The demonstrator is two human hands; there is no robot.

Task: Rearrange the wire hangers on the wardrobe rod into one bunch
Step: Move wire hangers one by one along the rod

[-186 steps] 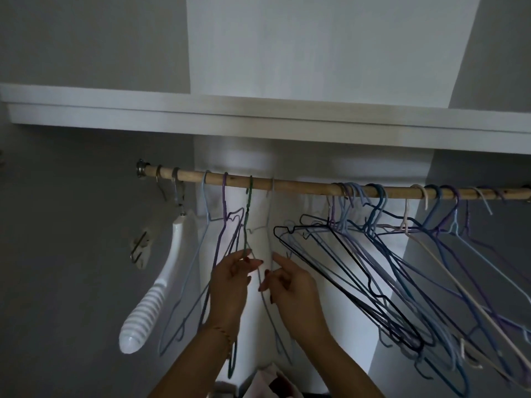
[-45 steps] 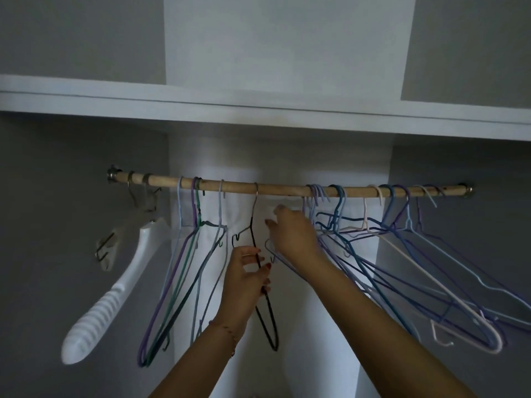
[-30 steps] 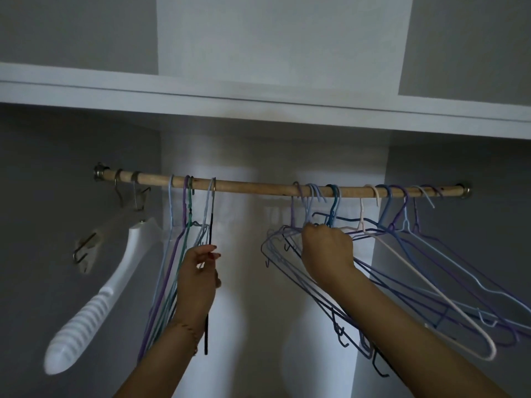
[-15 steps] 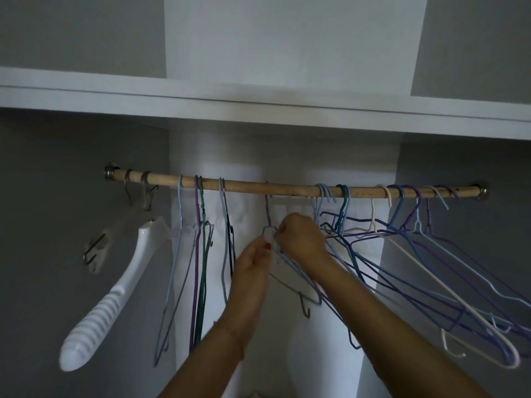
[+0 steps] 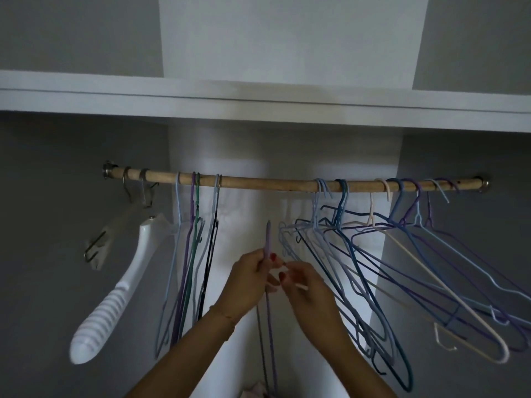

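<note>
A wooden rod [image 5: 258, 183] spans the wardrobe. Several wire hangers hang close together in a left bunch [image 5: 198, 254]. A larger tangled spread of blue, purple and cream wire hangers [image 5: 388, 254] fills the rod's right half. My left hand [image 5: 247, 282] grips a purple wire hanger [image 5: 268, 239] that is off the rod, hook pointing up, in the gap between the groups. My right hand [image 5: 304, 285] sits right beside it, its fingers pinching the wire of a pale hanger at the edge of the right group.
A white plastic hanger [image 5: 115, 297] and a clip hanger [image 5: 99, 248] hang at the rod's far left end. A white shelf [image 5: 258, 101] runs just above the rod. Grey side walls close in on both sides.
The purple hanger has come off the rod and now sits lower in my left hand. Both hands dropped from near the rod to well below it.
</note>
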